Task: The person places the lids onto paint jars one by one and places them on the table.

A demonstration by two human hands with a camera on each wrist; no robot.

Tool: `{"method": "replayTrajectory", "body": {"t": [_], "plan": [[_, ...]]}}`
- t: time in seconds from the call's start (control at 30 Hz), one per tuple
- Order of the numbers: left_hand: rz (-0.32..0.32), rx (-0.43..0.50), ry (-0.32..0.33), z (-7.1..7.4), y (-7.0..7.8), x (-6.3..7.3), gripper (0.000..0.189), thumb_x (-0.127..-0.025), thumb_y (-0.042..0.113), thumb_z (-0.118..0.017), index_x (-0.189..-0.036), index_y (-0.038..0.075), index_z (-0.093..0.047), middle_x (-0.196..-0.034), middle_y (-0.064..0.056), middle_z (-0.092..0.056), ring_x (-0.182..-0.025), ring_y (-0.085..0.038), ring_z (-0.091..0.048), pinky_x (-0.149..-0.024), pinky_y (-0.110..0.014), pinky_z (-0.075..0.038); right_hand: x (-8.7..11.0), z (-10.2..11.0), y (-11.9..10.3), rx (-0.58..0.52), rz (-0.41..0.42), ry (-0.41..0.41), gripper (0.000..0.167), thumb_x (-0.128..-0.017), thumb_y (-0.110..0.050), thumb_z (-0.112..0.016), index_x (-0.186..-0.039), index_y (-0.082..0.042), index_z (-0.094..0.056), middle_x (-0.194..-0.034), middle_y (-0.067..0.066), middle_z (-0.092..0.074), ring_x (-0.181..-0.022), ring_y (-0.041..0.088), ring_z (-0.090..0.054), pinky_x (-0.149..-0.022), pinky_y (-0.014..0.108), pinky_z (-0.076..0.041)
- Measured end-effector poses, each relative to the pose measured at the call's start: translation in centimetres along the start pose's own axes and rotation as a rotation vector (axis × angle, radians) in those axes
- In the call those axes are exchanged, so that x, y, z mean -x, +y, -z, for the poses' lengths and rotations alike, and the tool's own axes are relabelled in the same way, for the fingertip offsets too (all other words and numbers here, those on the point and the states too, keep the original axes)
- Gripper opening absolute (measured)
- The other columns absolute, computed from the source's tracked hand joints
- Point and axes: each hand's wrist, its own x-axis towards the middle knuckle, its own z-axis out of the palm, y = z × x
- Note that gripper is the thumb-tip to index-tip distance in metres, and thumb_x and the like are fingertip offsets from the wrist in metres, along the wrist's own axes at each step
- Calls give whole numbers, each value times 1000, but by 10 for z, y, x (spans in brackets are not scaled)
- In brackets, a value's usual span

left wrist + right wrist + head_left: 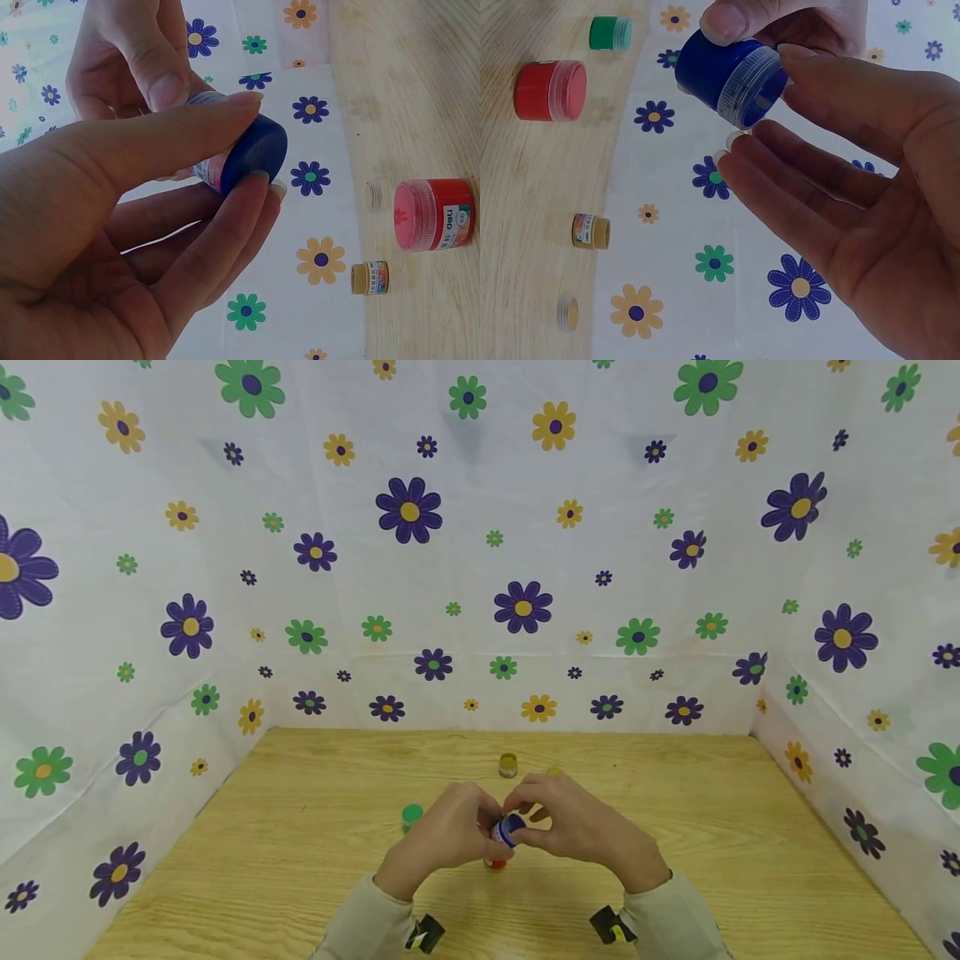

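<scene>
Jar (712,71), blue, near six o'clock in the head view, should feel light, stiff, slick; left hand (450,831) pinches its body from nine, right hand (581,822) apparently loosely pinches the ribbed, grippier clear lid (748,88) from three.

Cloth-walled booth (622,502), from where I stand: creased white flower-print sheeting (480,468) rises behind and along both sides of pale wood-grain table (300,827); what kind of building lies beyond, cannot tell.
</scene>
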Motion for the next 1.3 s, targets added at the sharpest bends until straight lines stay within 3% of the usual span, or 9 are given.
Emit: {"method": "replayTrajectory", "body": {"t": [0.13, 0.4, 0.67, 0.97, 1.3], "plan": [[0, 3, -1, 0, 0, 0, 19, -78, 9, -89, -93, 2, -81, -84, -5, -79, -71, -6, -70, -62, -20, -56, 0, 0, -1, 28, 16, 11, 21, -92, -9, -78, -113, -9, -73, -111, 5, -70, -102, 17, -70, -87, 29, -61], [-2, 10, -2, 0, 0, 0, 16, -78, 8, -89, -91, 3, -81, -79, -3, -78, -66, -7, -67, -58, -20, -54, 0, -2, 0, -52, 59, -1, 16, -91, -3, -76, -107, -7, -74, -106, 6, -69, -100, 17, -71, -87, 28, -62], [-13, 4, -1, -1, -1, -1, 15, -77, 7, -89, -90, 5, -81, -79, -2, -78, -67, -6, -68, -59, -20, -54, 0, -2, 1, -51, 35, -6, 15, -95, -8, -74, -109, -6, -74, -104, 8, -70, -94, 12, -71, -80, 16, -58], [2, 23, -6, 0, -1, 0, 16, -78, 7, -88, -91, 2, -80, -82, -5, -78, -69, -7, -69, -61, -21, -56, 0, -1, 2, 29, 22, 20, 22, -93, -12, -77, -115, -9, -74, -111, 5, -71, -102, 18, -71, -86, 25, -60], [4, 26, -12, 0, -2, -1, 16, -79, 8, -88, -93, 3, -81, -82, -5, -79, -68, -8, -69, -61, -21, -57, 1, -1, -1, -58, 55, -9, 18, -92, -2, -75, -109, -7, -76, -108, 6, -68, -101, 18, -70, -86, 19, -59]]}}
